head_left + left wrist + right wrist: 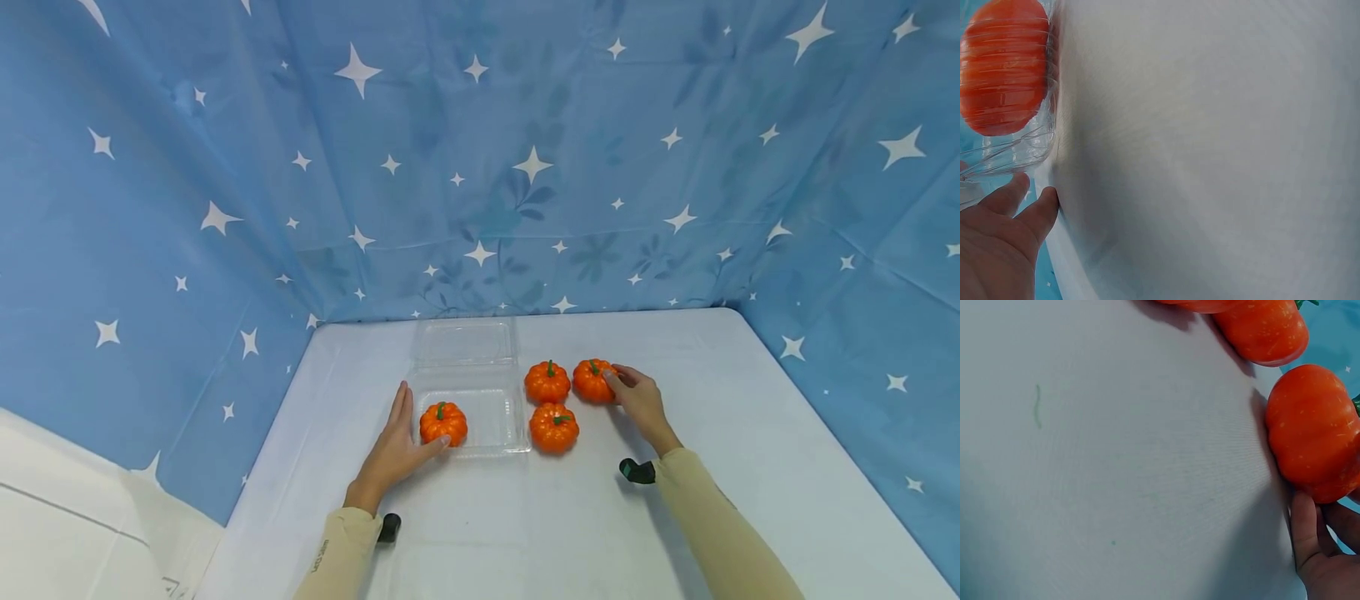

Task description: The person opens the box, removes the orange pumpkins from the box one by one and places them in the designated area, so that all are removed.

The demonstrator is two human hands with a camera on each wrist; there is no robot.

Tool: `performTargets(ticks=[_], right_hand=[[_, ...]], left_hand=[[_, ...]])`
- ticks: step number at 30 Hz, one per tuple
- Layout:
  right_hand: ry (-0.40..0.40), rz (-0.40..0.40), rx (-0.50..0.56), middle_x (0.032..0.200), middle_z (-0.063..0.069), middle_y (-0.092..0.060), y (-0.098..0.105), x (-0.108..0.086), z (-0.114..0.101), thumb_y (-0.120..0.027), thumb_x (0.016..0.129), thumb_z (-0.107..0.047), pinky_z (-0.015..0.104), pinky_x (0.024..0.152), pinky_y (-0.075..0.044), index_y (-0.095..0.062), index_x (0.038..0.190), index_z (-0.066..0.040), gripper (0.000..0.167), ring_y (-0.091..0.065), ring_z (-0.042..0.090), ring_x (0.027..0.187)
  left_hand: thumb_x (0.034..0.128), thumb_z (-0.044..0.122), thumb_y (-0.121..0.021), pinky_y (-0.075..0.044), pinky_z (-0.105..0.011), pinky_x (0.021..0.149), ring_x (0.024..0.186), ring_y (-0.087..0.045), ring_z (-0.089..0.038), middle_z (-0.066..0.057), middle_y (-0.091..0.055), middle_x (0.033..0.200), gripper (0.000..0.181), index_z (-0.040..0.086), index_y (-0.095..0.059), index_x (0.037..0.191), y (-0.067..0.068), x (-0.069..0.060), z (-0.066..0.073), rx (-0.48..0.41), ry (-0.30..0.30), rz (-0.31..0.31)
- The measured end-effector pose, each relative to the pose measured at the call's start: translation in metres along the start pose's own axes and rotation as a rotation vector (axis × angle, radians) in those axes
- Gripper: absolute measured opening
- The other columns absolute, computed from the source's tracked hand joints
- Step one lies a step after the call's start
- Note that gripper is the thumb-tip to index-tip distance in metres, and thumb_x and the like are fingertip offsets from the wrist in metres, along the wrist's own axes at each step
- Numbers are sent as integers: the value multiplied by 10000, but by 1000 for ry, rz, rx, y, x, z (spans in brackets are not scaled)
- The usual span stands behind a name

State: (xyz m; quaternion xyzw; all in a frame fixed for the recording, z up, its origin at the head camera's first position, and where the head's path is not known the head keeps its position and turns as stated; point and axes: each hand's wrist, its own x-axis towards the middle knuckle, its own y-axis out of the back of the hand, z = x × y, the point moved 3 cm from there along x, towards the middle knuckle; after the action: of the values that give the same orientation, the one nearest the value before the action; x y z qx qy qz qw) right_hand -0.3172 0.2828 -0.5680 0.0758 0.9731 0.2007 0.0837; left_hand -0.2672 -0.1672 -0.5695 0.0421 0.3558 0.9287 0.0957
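In the head view a clear plastic box lies with its lid folded back behind it. One orange pumpkin sits in the box's left part. The left hand rests at the box's left side, fingers straight and thumb reaching over the front edge near that pumpkin. The right hand grips the rightmost pumpkin from its right side; in the right wrist view this pumpkin is at the fingertips. Two other pumpkins stand between it and the box, one behind the other.
The white table carries the box and pumpkins. A blue curtain with white stars hangs behind the table and along both sides. Dark straps show near both sleeve cuffs. A white surface stands at the lower left.
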Motion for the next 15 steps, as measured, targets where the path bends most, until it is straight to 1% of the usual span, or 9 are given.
performTargets(ticks=[2, 4, 8, 9, 10, 11, 12, 13, 15], right_hand=[[9, 2, -3, 1559, 294, -496, -1, 1, 0, -545, 1128, -407, 275, 938, -581, -474, 1575, 46, 640, -563, 403, 1326], [24, 6, -21, 1560, 301, -493, -2, 1, 0, -523, 1134, -419, 283, 945, -581, -463, 1575, 62, 656, -559, 410, 1336], [29, 24, -27, 1566, 298, -488, 0, 1, 0, -455, 1149, -462, 240, 916, -571, -432, 1590, 72, 693, -550, 411, 1332], [28, 27, -23, 1570, 299, -482, 1, 1, -1, -436, 1151, -474, 256, 930, -574, -420, 1596, 74, 706, -544, 413, 1339], [25, 27, -11, 1583, 298, -468, 2, 0, -1, -421, 1153, -481, 287, 964, -572, -400, 1606, 74, 718, -532, 415, 1353], [21, 27, -1, 1591, 295, -459, 3, 0, -2, -409, 1153, -492, 288, 977, -563, -385, 1616, 69, 728, -528, 413, 1351], [19, 25, 9, 1606, 296, -440, 3, 0, -3, -402, 1155, -490, 335, 1031, -550, -364, 1626, 68, 731, -511, 420, 1373], [14, 24, 12, 1626, 292, -416, 4, 0, -5, -392, 1153, -503, 383, 1091, -519, -340, 1638, 63, 747, -484, 421, 1412], [-1, 23, 10, 1663, 282, -364, 4, 0, -9, -385, 1147, -527, 473, 1172, -442, -296, 1662, 40, 772, -429, 426, 1476]], left_hand=[[889, 671, -773, -248, -621, 1243, 1626, -124, -368, -53, 70, 1798, 1275, 24, -49, 1716, 1, 0, 0, -3, 2, 3], [890, 671, -774, -248, -629, 1241, 1626, -123, -374, -55, 74, 1798, 1278, 20, -47, 1715, 1, 0, 0, -6, 1, 1], [893, 666, -774, -240, -621, 1247, 1628, -111, -364, -50, 86, 1797, 1275, 21, -40, 1714, 1, 0, 1, -18, -2, -12], [896, 664, -772, -237, -621, 1247, 1629, -109, -366, -53, 89, 1797, 1274, 16, -39, 1712, 1, 0, 2, -21, -6, -15], [896, 663, -771, -233, -614, 1250, 1630, -105, -359, -48, 91, 1796, 1273, 19, -38, 1712, 1, 0, 2, -22, -6, -17], [896, 662, -771, -233, -611, 1251, 1631, -104, -355, -46, 92, 1796, 1271, 19, -38, 1712, 1, 0, 2, -23, -8, -18], [896, 664, -768, -234, -608, 1252, 1631, -104, -352, -47, 91, 1797, 1271, 19, -39, 1712, 1, 0, 2, -21, -9, -17], [896, 664, -768, -231, -608, 1252, 1631, -101, -352, -47, 92, 1797, 1271, 18, -37, 1712, 1, 0, 2, -22, -10, -17], [896, 668, -766, -231, -611, 1251, 1631, -105, -355, -46, 90, 1797, 1272, 18, -39, 1712, 1, 0, 2, -22, -11, -15]])
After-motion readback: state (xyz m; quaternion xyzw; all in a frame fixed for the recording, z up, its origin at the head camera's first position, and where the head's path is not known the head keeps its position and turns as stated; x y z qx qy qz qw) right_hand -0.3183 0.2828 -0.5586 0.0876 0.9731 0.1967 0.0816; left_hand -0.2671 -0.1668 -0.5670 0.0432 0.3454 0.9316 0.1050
